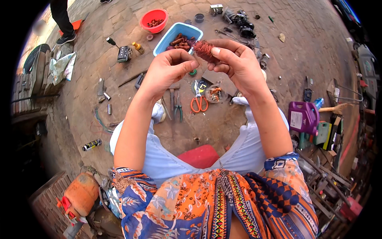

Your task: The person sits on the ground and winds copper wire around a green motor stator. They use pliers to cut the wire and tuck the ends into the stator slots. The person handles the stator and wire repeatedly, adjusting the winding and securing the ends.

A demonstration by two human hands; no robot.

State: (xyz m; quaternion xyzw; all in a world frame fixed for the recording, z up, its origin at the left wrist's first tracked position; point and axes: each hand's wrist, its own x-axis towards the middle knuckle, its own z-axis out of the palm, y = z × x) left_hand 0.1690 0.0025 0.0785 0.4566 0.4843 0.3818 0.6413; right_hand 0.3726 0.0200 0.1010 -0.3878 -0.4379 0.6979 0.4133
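My right hand [240,65] is wrapped round a bundle of reddish-brown copper wire [203,48], held up in front of me with the thumb pressed on its side. Just left of the bundle, my left hand [171,69] is closed in a pinch, thumb against fingers. Whatever lies between those fingertips is too small to make out. Beyond both hands is a light blue basin [162,44] with several similar reddish-brown bundles [182,41] in it. On the ground below the hands lie orange-handled scissors [199,104], pliers with green handles [178,114] and a hammer [172,97].
A red bowl [161,28] of small brown pieces stands past the basin. Near my right foot is a clear container [215,94] of bits. Dark metal parts [243,24] lie far right; a purple jug [303,118] stands at my right. Another person's leg [61,18] shows far left.
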